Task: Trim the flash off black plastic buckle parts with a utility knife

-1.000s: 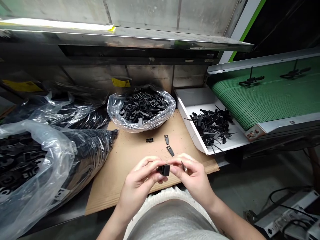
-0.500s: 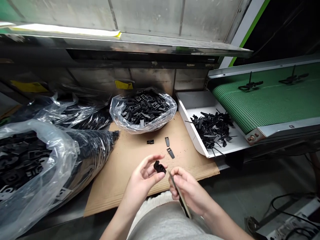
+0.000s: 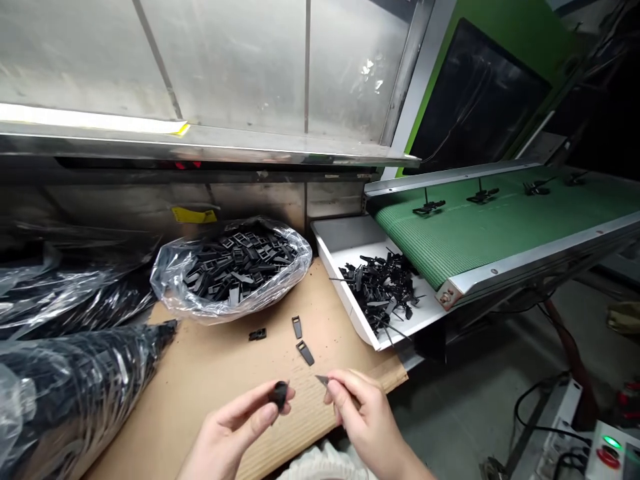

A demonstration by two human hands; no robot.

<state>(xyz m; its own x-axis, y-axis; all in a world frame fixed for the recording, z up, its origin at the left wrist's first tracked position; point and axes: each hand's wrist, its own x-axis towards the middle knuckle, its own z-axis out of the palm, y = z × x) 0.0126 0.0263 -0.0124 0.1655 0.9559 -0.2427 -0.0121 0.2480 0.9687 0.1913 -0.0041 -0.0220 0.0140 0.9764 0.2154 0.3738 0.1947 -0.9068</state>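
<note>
My left hand (image 3: 233,427) pinches a small black plastic part (image 3: 279,395) between thumb and fingers, low over the cardboard sheet (image 3: 200,387). To its right, my right hand (image 3: 363,410) is closed on a small knife (image 3: 321,379). Only the knife's pointed tip shows, aimed left toward the part but apart from it; the handle is hidden in my palm. Beyond the hands, two flat tapered black pieces, a nearer one (image 3: 305,353) and a farther one (image 3: 297,327), lie on the cardboard beside a small black block-like part (image 3: 257,335).
A clear plastic bag (image 3: 220,310) full of black pieces stands at the back. Filled bags (image 3: 85,387) crowd the left. A white tray (image 3: 357,320) of black sprued parts sits under the end of a green conveyor belt (image 3: 475,233). A metal shelf (image 3: 250,150) spans the rear.
The view has swung right and up, showing more of the conveyor. The right hand has turned the knife, so its tip now points up-left. The left hand has rotated the black part.
</note>
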